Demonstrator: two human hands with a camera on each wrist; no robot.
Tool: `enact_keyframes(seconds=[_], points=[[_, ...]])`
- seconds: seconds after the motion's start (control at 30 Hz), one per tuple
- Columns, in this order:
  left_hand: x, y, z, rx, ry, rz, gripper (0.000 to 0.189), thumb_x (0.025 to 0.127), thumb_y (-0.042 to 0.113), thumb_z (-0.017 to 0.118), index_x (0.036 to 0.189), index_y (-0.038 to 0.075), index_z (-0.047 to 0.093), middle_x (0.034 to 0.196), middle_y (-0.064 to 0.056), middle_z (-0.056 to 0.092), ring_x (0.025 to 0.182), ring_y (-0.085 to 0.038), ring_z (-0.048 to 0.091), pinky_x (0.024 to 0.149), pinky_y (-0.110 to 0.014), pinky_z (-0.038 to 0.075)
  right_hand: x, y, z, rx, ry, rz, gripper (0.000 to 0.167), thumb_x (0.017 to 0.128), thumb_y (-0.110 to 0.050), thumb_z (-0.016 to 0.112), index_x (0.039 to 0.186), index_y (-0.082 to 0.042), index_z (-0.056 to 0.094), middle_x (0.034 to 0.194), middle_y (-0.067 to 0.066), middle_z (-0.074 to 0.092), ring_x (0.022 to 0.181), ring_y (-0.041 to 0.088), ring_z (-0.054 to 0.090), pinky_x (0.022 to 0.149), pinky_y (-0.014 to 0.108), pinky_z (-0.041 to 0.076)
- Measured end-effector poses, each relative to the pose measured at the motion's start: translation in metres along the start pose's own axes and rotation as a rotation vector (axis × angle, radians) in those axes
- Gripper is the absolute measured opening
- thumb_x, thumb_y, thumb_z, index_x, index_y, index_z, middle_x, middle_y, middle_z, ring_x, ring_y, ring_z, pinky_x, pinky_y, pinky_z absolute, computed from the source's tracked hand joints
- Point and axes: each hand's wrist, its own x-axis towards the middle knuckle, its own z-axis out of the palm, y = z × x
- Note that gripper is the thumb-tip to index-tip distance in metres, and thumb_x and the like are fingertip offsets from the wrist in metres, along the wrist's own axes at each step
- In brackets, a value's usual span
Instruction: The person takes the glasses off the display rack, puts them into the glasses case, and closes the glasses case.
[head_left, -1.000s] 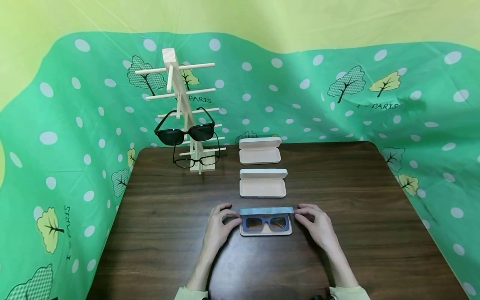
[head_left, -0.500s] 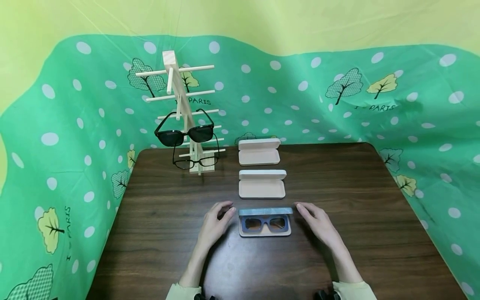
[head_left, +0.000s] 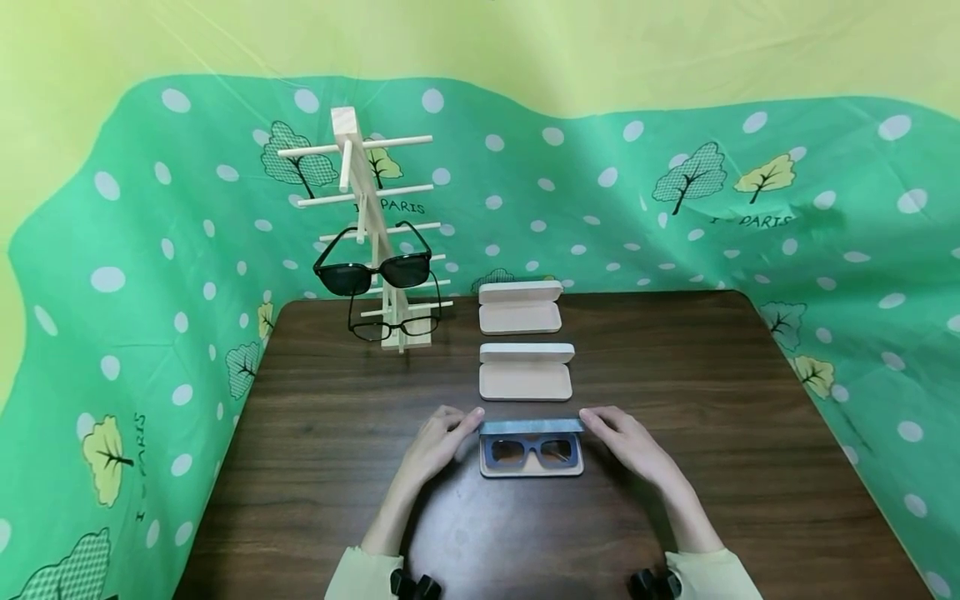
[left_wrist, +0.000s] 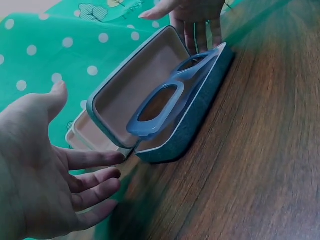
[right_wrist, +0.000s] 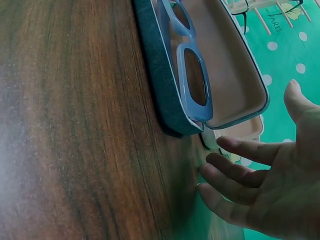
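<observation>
A blue glasses case [head_left: 531,427] lies on the table in the head view, its lid half raised. Blue-framed sunglasses [head_left: 532,444] rest inside its lower half, lenses facing the front. At the left end of the case is my left hand [head_left: 435,442], thumb near the lid corner. My right hand [head_left: 628,446] is at the opposite end in a similar pose. In the left wrist view, the left hand [left_wrist: 40,170] has its fingers stretched out beside the hinge end and holds nothing. The right hand [right_wrist: 270,172] likewise shows extended fingers. Whether either thumb touches the lid, I cannot tell.
Behind the blue case stand two opened pale cases, a nearer one [head_left: 525,382] and a farther one [head_left: 520,317]. To the left rises a wooden peg stand [head_left: 375,192] bearing black sunglasses [head_left: 348,279] and thin black-rimmed glasses [head_left: 390,328]. A patterned cloth [head_left: 600,200] surrounds the table [head_left: 750,483].
Both hands first drew slightly away from the case ends, then came back in, thumbs now by the lid's upper corners. The case and the sunglasses stay in place.
</observation>
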Motion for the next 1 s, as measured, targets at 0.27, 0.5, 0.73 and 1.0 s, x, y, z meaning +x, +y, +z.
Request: enact_keyframes(seconds=[0.27,0.5,0.73,1.0], points=[[0.000,0.002,0.006,0.007,-0.054,-0.046,0.065,0.099,0.063,0.054,0.125,0.007,0.074,0.133,-0.015,0.062,0.127,-0.032,0.056,0.110,-0.056,0.043,0.004,-0.001,0.003,-0.018,-0.021,0.000,0.060,0.104,-0.051,0.053,0.132,0.000,0.067,0.134,0.022,0.065,0.131,0.040,0.057,0.109,0.058,0.045],[0.001,0.002,0.009,0.001,-0.055,-0.030,0.064,0.097,0.062,0.059,0.123,0.006,0.075,0.129,-0.015,0.062,0.125,-0.032,0.056,0.109,-0.055,0.044,0.005,-0.001,0.007,-0.036,-0.019,0.011,0.059,0.103,-0.053,0.055,0.127,-0.001,0.070,0.130,0.020,0.068,0.128,0.037,0.059,0.108,0.056,0.046],[0.003,0.003,0.011,-0.014,-0.045,-0.021,0.062,0.096,0.060,0.061,0.121,0.005,0.075,0.129,-0.014,0.061,0.125,-0.032,0.055,0.109,-0.054,0.043,0.005,-0.001,0.009,-0.035,-0.004,0.005,0.055,0.102,-0.052,0.056,0.124,-0.004,0.072,0.127,0.017,0.070,0.126,0.034,0.061,0.106,0.053,0.048],[0.007,0.002,0.014,-0.056,-0.013,-0.022,0.061,0.095,0.059,0.064,0.118,0.004,0.076,0.130,-0.010,0.063,0.128,-0.031,0.054,0.111,-0.054,0.042,0.006,-0.002,0.011,-0.039,0.021,0.000,0.052,0.101,-0.052,0.059,0.119,-0.006,0.074,0.123,0.013,0.071,0.121,0.029,0.063,0.103,0.047,0.049]])
